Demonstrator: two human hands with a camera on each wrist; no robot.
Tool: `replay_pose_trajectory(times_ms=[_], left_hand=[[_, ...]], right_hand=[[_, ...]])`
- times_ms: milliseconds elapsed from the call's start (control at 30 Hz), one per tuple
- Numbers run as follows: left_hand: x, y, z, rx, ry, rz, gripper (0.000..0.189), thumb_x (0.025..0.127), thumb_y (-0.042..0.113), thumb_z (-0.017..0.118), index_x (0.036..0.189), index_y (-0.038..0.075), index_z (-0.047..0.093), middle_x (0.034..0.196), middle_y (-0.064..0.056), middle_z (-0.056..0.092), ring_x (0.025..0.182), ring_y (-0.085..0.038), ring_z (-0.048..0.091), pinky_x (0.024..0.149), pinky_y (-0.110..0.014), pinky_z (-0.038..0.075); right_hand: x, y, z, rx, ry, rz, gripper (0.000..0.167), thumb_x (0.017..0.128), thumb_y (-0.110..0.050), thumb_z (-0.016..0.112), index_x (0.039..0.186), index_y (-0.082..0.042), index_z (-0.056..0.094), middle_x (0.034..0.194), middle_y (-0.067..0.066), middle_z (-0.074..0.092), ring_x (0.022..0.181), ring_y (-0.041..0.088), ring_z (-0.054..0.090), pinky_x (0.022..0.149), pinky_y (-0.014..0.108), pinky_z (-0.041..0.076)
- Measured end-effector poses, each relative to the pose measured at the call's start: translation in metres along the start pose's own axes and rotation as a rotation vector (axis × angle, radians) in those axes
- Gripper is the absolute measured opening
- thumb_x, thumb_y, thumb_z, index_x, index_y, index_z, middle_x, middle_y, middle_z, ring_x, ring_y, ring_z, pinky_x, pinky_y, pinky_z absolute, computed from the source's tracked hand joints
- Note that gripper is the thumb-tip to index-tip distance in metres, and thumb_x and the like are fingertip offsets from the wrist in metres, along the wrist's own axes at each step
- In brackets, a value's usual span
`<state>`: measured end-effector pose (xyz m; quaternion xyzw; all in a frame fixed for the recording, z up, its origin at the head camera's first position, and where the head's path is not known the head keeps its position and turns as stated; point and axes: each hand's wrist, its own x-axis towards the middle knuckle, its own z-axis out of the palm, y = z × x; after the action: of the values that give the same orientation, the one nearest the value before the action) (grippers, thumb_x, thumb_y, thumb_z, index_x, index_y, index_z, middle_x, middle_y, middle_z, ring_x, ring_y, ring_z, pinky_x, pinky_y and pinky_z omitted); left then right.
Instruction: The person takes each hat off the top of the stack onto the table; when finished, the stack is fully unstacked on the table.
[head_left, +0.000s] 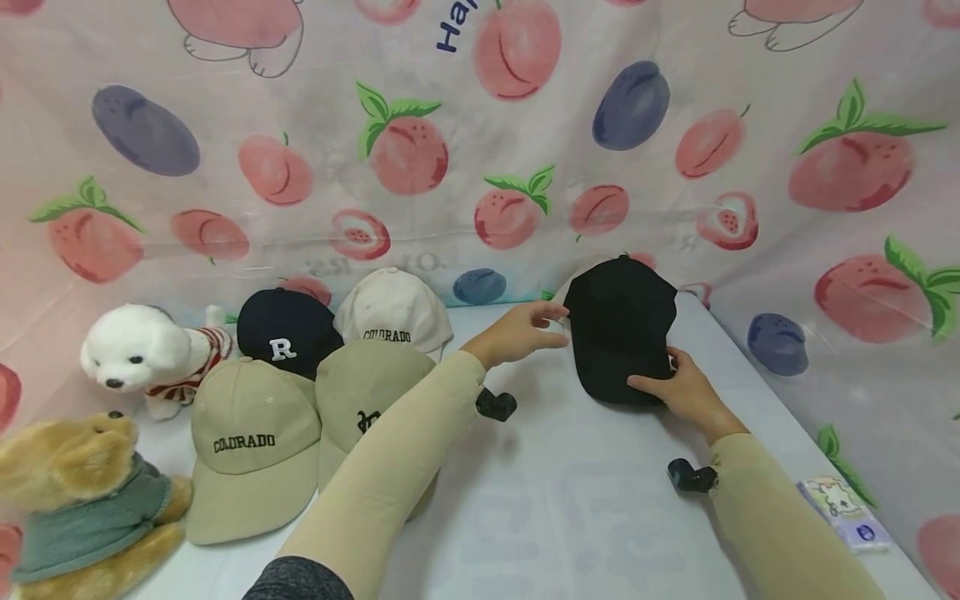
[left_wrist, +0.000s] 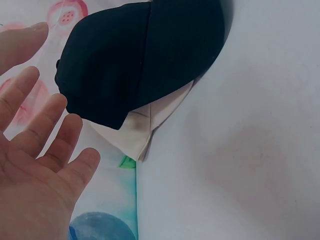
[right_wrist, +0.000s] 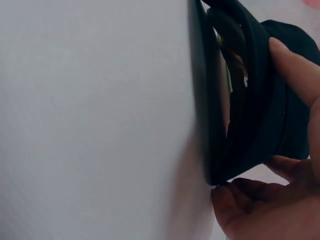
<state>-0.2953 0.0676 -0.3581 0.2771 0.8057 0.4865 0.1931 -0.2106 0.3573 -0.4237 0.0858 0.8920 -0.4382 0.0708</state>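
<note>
At the back right of the table stands a black baseball cap (head_left: 618, 325), brim toward me. My right hand (head_left: 690, 396) pinches the cap's right edge low down, thumb in front; the right wrist view shows the thumb (right_wrist: 295, 65) against the dark fabric. My left hand (head_left: 525, 333) is just left of the cap, fingers spread and a little bent, holding nothing; in the left wrist view the palm (left_wrist: 35, 195) faces the camera. A cream cap (left_wrist: 172, 102) peeks out from behind or beneath the black one, mostly hidden.
To the left are a navy cap with an R (head_left: 288, 333), a white cap (head_left: 393, 308), a beige cap (head_left: 251, 450) and an olive cap (head_left: 367, 379) partly behind my left arm. A white plush dog (head_left: 135, 350) and brown plush toy (head_left: 82, 500) sit beyond them. A small packet (head_left: 843, 512) lies right.
</note>
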Motion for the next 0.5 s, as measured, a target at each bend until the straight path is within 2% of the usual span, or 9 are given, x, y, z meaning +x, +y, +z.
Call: replay_pose_trajectory(times_ms=[200,500], left_hand=[[0.0023,-0.0037,0.0011,0.006,0.004,-0.005,0.057,0.094,0.027,0.072,0.145,0.01,0.054,0.14,0.0,0.055,0.13,-0.023,0.046,0.102,-0.037,0.045],[0.0028,-0.0055,0.0002,0.004,0.011,0.001,0.053,0.095,0.024,0.071,0.143,0.012,0.054,0.143,-0.003,0.053,0.133,-0.026,0.045,0.103,-0.038,0.044]], right_hand=[[0.0024,0.0054,-0.002,0.021,-0.021,-0.005,0.116,0.089,-0.045,0.075,0.156,0.007,-0.004,0.157,0.038,0.01,0.142,0.053,0.017,0.112,0.063,0.02],[0.0035,0.0098,-0.0004,0.041,-0.028,-0.04,0.118,0.086,-0.039,0.079,0.157,0.003,-0.005,0.153,0.038,0.018,0.139,0.052,0.024,0.111,0.064,0.021]])
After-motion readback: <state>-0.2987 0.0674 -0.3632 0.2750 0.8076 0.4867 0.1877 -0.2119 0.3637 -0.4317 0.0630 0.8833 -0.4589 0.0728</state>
